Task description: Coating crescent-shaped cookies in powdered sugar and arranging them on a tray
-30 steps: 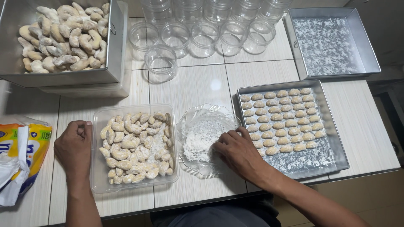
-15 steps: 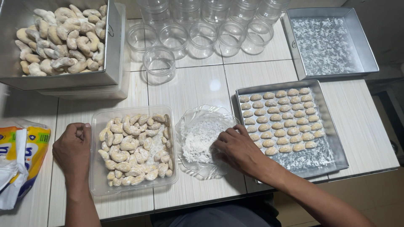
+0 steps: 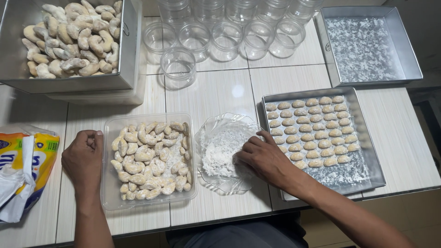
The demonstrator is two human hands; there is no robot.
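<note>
Clear plastic: a rectangular tub [image 3: 149, 160] of sugared crescent biscuits sits nearest. The left hand [image 3: 84, 158] rests curled against the tub's left wall, clamped on nothing. The right hand [image 3: 262, 158] lies in a glass dish [image 3: 225, 151] of white powder, fingers together. A yellow-and-white bag [image 3: 25, 167] lies far left. Beyond, a metal tray [image 3: 321, 138] holds rowed biscuits; empty clear jars [image 3: 225, 32] stand behind.

Far left corner of the tiled table [image 3: 220, 87]: metal tin [image 3: 124, 55] heaped w/ crescent cookies [image 3: 73, 36]; along the far edge, clear plastic jars [image 3: 225, 32], one jar [image 3: 178, 67] set nearer in. Far right corner: metal pan [image 3: 411, 55] dusted white, prob. sugar. At the left edge, a yellow-and-white bag [image 3: 25, 160], crumpled.
</note>
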